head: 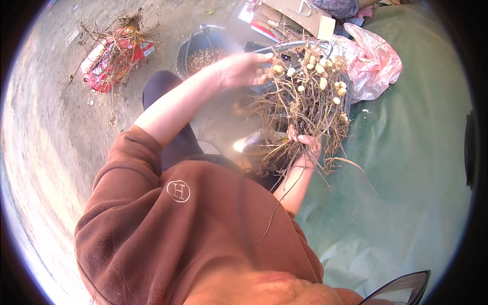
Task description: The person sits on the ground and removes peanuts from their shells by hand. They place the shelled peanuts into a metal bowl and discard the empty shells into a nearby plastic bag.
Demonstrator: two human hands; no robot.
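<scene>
My right hand [307, 143] is closed around the stems of a bundle of dried peanut plants [299, 103], held up with its roots and pods away from me. Pale peanut pods [320, 68] hang among the tangled roots. At the left edge of the bundle is my left hand [253, 70], thumb and fingers apart, the fingertips close to a pod [278, 69]; whether they touch it is unclear. Beneath the bundle, a dark plastic crate [346, 101] is partly hidden. Beyond my left forearm stands a bucket [183, 57] with many loose peanuts [204, 59] in it.
More dried plants [124, 49] lie on a red and white package [95, 68] at the upper left. Flattened cardboard [289, 15] and a pink-white plastic sack [375, 65] lie beyond the crate. A green sheet [411, 152] covers the right side. My knee is beside the bucket.
</scene>
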